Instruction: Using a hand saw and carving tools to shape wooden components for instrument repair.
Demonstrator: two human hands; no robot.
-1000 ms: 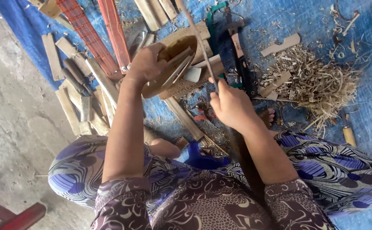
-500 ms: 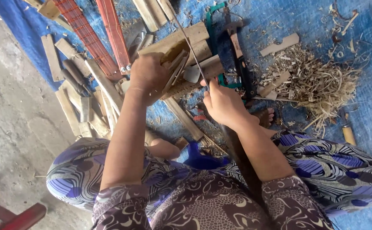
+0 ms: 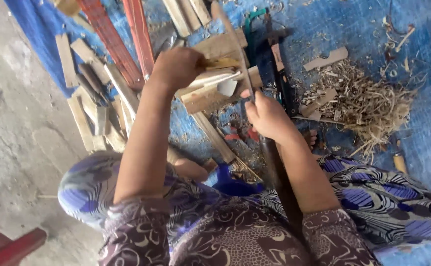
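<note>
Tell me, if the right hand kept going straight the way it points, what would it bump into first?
Probably the pale split wooden piece that the left hand grips: the right hand points up the picture, with that wood just beyond its fingers. Depth is hard to judge.

Single head-worn view, steeply downward (close over hands and lap).

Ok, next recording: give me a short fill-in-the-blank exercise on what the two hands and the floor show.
1. The left hand grips a bundle of pale flat ____ pieces.
2. The right hand holds a long knife with a dark handle and a thin curved ____.
3. The crinkled tarp on the floor is ____.
4. The heap of curly wood shavings lies to the person's ____.

Missing words: wooden; blade; blue; right
</note>
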